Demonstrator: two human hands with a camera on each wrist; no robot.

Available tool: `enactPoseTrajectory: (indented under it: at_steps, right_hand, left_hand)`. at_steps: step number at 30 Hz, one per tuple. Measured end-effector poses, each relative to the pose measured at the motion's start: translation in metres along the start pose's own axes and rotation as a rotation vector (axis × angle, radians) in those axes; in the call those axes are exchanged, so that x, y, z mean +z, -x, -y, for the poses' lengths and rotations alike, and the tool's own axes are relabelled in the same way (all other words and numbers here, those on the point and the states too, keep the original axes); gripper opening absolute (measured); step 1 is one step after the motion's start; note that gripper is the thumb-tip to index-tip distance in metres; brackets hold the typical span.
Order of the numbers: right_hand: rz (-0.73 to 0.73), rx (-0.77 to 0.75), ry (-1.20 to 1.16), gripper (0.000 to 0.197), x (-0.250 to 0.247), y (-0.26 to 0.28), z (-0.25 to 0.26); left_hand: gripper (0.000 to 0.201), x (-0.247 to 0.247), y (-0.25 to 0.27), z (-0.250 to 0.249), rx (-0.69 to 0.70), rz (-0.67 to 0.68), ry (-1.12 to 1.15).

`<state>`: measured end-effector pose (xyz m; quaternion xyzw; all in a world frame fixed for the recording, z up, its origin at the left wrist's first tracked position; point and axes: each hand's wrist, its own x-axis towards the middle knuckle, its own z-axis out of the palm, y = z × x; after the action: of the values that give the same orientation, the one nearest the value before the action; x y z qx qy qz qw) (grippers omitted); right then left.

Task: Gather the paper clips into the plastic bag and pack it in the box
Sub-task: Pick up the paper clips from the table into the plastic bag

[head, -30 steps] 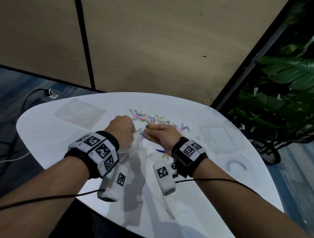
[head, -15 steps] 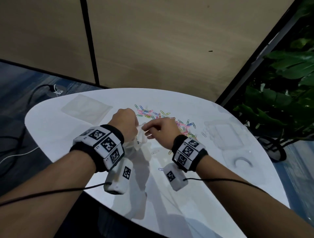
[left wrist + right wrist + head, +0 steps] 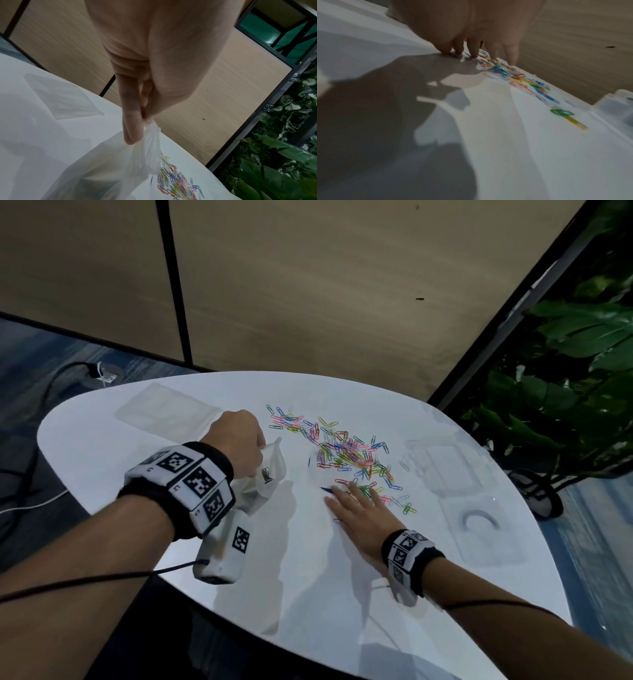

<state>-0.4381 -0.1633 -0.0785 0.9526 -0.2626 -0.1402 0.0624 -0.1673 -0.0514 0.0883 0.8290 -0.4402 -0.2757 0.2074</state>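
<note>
The job is only just begun. The right hand (image 3: 359,515) lies flat on the tabletop (image 3: 301,559), its grip loose with straight fingers (image 3: 474,50) touching the near edge of the paper clips (image 3: 346,455). Almost all the clips sit in a bright pile just past those fingers. To the side, the left hand (image 3: 239,440) has its grip pinched on the top of the plastic bag (image 3: 270,470), which holds a few clips. The clear box (image 3: 445,467) lies beyond the pile with nothing in it that I can see.
</note>
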Motion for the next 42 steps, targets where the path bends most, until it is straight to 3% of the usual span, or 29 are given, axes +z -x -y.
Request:
enactPoseTrajectory:
  at_steps: [2, 5, 8, 9, 11, 16, 18, 20, 22, 24, 26, 28, 31, 34, 36, 40, 42]
  right_hand:
    - [0.071, 0.148, -0.047, 0.084, 0.006, -0.005, -0.014]
    - [0.072, 0.262, -0.159, 0.080, 0.004, -0.011, -0.036]
    - [-0.025, 0.229, -0.207, 0.028, -0.013, -0.016, -0.040]
    - [-0.025, 0.229, -0.220, 0.018, -0.019, -0.018, -0.038]
    - [-0.018, 0.319, -0.278, 0.020, -0.028, -0.023, -0.039]
    - [-0.068, 0.789, -0.839, 0.008, -0.040, -0.026, -0.054]
    - [-0.036, 0.885, -1.153, 0.014, -0.039, -0.024, -0.062]
    - [-0.044, 0.897, -1.441, 0.024, -0.041, -0.024, -0.063]
    - [-0.116, 0.866, -1.766, 0.018, -0.058, -0.026, -0.052]
    - [-0.175, 0.753, -2.053, 0.008, -0.082, -0.029, -0.035]
    - [-0.186, 0.632, -2.143, 0.006, -0.105, -0.033, -0.016]
    - [-0.194, 0.572, -2.121, 0.006, -0.118, -0.036, 0.004]
    - [-0.210, 0.502, -1.909, 0.006, -0.126, -0.040, 0.028]
    - [-0.146, 0.344, -1.391, 0.022, -0.132, -0.042, 0.037]
    - [-0.173, 0.296, -1.215, 0.027, -0.138, -0.039, 0.031]
    - [-0.265, 0.427, -1.207, 0.021, -0.127, -0.025, -0.007]
    - [-0.077, 0.551, -0.884, 0.050, -0.104, -0.010, -0.038]
  left_hand:
    - [0.027, 0.004, -0.001, -0.003, 0.006, 0.011, -0.021]
    - [0.030, 0.008, -0.004, -0.005, 0.009, 0.027, -0.051]
    - [0.029, 0.011, -0.006, -0.007, 0.009, 0.029, -0.042]
    - [0.029, 0.012, -0.006, -0.008, 0.013, 0.024, -0.040]
    - [0.029, 0.014, -0.006, -0.011, 0.021, 0.026, -0.038]
    - [0.029, 0.021, -0.006, -0.019, 0.031, 0.044, -0.045]
    - [0.029, 0.023, -0.007, -0.021, 0.029, 0.051, -0.036]
    - [0.027, 0.026, -0.007, -0.024, 0.031, 0.056, -0.037]
    - [0.026, 0.028, -0.007, -0.028, 0.036, 0.056, -0.042]
    - [0.025, 0.031, -0.006, -0.033, 0.040, 0.064, -0.047]
    - [0.025, 0.035, -0.006, -0.037, 0.044, 0.072, -0.044]
    - [0.026, 0.039, -0.007, -0.039, 0.043, 0.072, -0.030]
    - [0.023, 0.044, -0.009, -0.043, 0.045, 0.057, -0.012]
    - [0.022, 0.043, -0.010, -0.046, 0.047, 0.050, -0.008]
    - [0.023, 0.042, -0.012, -0.046, 0.047, 0.040, 0.004]
    - [0.024, 0.039, -0.013, -0.045, 0.055, 0.041, 0.035]
    - [0.024, 0.038, -0.011, -0.045, 0.064, 0.046, 0.028]
